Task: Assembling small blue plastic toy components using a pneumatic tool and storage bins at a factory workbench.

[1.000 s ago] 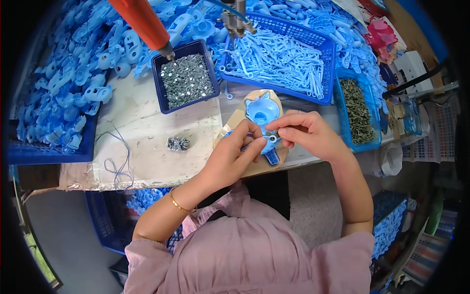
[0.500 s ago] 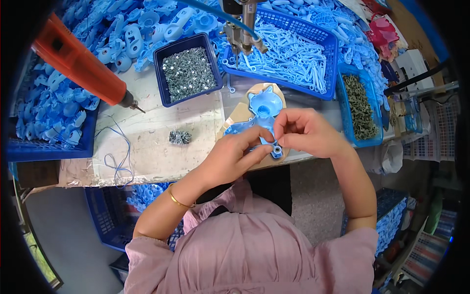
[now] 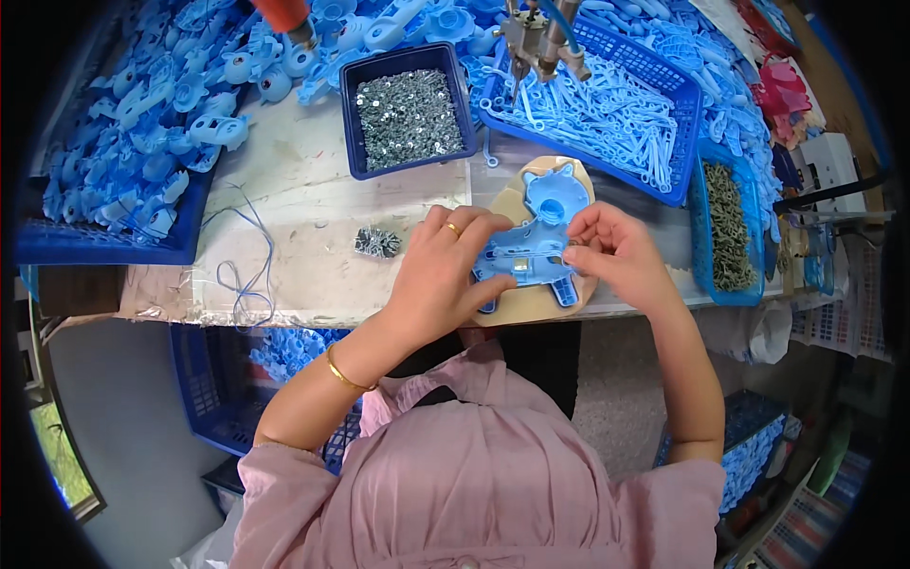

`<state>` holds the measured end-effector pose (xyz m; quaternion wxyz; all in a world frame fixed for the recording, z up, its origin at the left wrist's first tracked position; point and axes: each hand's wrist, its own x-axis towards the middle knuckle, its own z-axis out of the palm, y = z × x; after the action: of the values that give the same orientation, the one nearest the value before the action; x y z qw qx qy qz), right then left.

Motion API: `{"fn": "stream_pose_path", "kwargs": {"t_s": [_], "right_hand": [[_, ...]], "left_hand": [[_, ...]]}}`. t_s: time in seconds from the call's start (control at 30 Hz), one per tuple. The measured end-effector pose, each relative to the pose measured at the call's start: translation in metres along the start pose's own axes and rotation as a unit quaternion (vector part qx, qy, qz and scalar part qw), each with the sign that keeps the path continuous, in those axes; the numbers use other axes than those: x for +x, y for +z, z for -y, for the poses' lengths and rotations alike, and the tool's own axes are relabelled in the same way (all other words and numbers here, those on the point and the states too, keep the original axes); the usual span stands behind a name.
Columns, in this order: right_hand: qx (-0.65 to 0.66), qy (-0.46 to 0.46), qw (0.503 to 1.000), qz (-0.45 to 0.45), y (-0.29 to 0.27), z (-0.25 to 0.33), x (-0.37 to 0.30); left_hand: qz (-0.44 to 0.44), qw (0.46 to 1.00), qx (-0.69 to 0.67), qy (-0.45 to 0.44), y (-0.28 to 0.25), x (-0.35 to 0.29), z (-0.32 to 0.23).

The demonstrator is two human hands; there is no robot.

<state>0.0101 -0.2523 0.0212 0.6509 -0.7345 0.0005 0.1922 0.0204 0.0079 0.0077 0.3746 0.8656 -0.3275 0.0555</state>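
A light-blue plastic toy shell half (image 3: pixel 550 248), shaped like an animal with a round head and legs, lies hollow side up on a tan fixture (image 3: pixel 512 201). A small shiny metal-looking piece (image 3: pixel 520 266) sits in its body. My left hand (image 3: pixel 438 270) grips the shell's left end, thumb and fingers apart on either side. At the shell's right edge, my right hand (image 3: pixel 621 258) is closed in a pinch, thumb against fingers; whatever is between the fingertips is too small to make out. Left of my left hand lies a small clump of metal screws (image 3: pixel 377 243).
Beyond the fixture stand a dark-blue bin of small metal parts (image 3: pixel 354 142) and a blue basket of thin light-blue pieces (image 3: pixel 687 123). A metal machine head (image 3: pixel 540 43) and an orange power screwdriver (image 3: pixel 282 13) hang above. A light-blue tray (image 3: pixel 703 232) with brownish metal parts stands right.
My view has shifted, so the screwdriver sits higher up. My left hand has drawn back to the shell's left end; the shell looks turned, with its body now uncovered. My right hand stays pinched.
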Motion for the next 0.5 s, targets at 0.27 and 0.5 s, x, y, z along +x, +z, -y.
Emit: {"fn": "stream_pose_path", "kwargs": {"t_s": [0.27, 0.5], "right_hand": [[-0.107, 0.034, 0.994, 0.015, 0.001, -0.002, 0.013], [-0.223, 0.005, 0.975, -0.021, 0.010, 0.017, 0.007]], "left_hand": [[-0.010, 0.998, 0.031, -0.048, 0.015, 0.004, 0.005], [-0.007, 0.998, 0.041, -0.050, 0.016, 0.006, -0.001]]}}
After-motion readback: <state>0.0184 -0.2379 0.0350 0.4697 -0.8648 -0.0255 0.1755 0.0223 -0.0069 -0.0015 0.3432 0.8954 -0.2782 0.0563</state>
